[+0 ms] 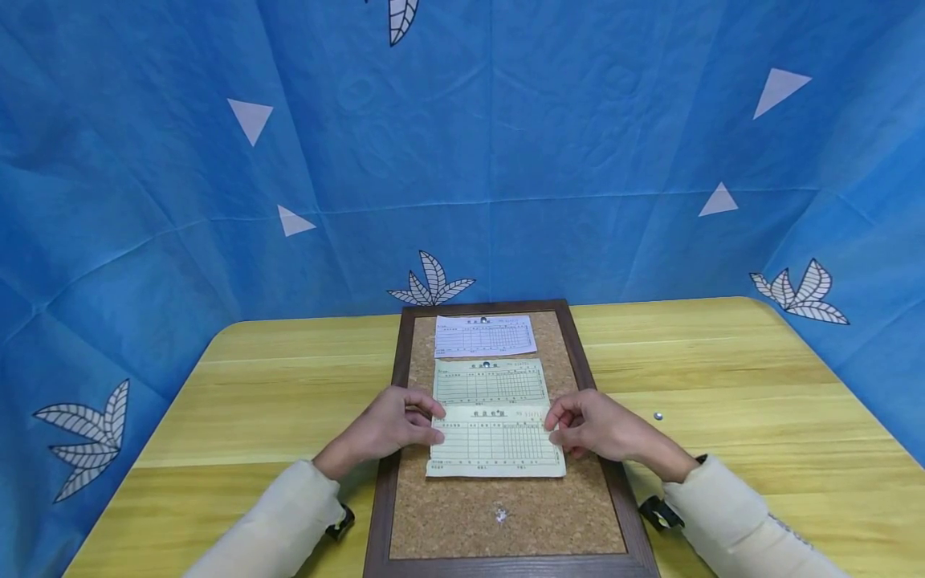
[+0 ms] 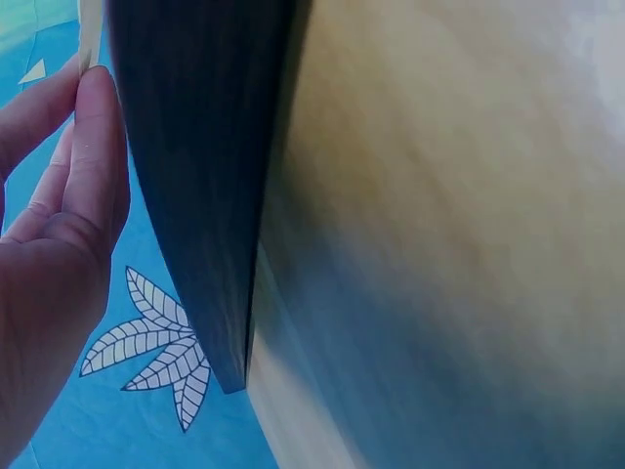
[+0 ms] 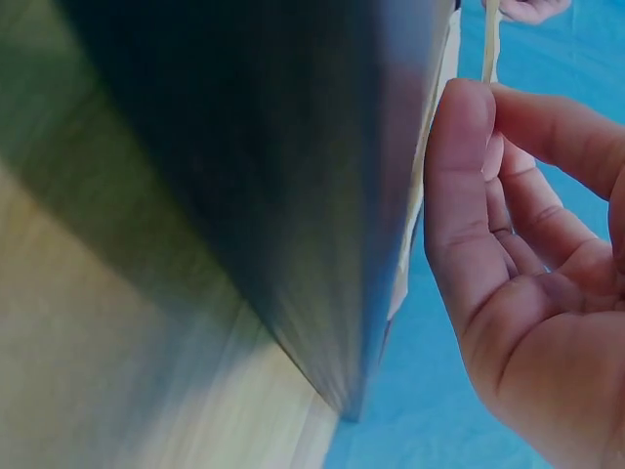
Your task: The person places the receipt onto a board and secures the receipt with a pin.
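Between my two hands is a pale yellow-green receipt slip (image 1: 499, 445), printed with a table, above the cork board (image 1: 433, 522). Its left edge is pinched by the thumb and finger of my left hand (image 1: 397, 421). My right hand (image 1: 596, 424) pinches the right edge the same way; the right wrist view shows the slip's thin edge (image 3: 491, 44) between thumb and forefinger. The slip overlaps the lower part of a similar greenish slip (image 1: 491, 387), pinned at its top. Higher up, a lilac slip (image 1: 484, 339) is fixed with a pin (image 1: 483, 319).
The board's dark wooden frame (image 1: 383, 498) lies on a yellow wood-grain table (image 1: 275, 385). A small shiny pin (image 1: 658, 416) lies right of the board. Another small shiny piece (image 1: 501, 514) is on the lower cork. Behind hangs a blue cloth (image 1: 462, 160) with white leaf prints.
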Motion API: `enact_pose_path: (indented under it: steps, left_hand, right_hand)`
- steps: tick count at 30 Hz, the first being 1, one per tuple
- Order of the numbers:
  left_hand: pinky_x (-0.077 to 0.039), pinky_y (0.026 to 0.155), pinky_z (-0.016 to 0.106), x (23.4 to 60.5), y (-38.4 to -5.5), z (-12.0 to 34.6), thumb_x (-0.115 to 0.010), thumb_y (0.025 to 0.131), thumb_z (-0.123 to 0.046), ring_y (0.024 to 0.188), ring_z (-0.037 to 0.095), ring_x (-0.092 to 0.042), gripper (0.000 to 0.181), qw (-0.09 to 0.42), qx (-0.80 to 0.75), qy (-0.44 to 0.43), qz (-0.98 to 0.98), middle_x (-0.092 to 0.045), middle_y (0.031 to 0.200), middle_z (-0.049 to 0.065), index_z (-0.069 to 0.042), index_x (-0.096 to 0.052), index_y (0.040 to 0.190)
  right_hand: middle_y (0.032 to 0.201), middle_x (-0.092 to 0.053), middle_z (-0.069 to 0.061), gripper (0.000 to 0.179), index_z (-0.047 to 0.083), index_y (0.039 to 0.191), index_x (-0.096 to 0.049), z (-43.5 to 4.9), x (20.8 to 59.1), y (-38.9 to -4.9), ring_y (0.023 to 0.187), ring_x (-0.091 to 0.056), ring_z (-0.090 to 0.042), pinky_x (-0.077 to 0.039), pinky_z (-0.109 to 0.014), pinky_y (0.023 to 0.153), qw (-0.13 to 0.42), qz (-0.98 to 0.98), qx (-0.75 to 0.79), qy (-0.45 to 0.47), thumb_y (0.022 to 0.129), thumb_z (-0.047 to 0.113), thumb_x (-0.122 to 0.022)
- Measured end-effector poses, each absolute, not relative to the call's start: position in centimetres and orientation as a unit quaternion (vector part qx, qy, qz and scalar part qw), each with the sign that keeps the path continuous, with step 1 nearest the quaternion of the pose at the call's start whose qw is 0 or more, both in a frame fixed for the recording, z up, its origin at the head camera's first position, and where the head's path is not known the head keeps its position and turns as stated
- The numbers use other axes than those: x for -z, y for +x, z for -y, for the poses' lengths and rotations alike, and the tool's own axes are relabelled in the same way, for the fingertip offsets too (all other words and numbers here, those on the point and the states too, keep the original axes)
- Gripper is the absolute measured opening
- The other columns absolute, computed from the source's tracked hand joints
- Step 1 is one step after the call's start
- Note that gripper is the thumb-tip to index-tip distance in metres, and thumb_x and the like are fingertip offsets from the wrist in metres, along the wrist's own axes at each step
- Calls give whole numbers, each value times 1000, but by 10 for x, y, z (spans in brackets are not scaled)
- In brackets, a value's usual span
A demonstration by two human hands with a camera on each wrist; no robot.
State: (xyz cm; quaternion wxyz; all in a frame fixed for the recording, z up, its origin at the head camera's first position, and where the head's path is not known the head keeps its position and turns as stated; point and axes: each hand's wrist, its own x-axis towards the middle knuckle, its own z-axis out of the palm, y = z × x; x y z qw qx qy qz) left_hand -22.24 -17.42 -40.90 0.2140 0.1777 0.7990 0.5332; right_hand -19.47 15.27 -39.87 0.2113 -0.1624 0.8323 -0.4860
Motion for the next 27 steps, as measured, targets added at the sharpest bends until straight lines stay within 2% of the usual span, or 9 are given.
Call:
enact_pose_path:
  steps: [27]
  left_hand:
    - [-45,60,24,412,-220,171,-78,82,4,68,14,-54,19,206,-508,160,-821,-62,85,5,2,-71,100]
  right_hand:
    - [74,-57,-4,3,-3,93,-66,-150,406,-198,64,-53,-16,-49,-29,53,213,-843,471,-152,93,0,-66]
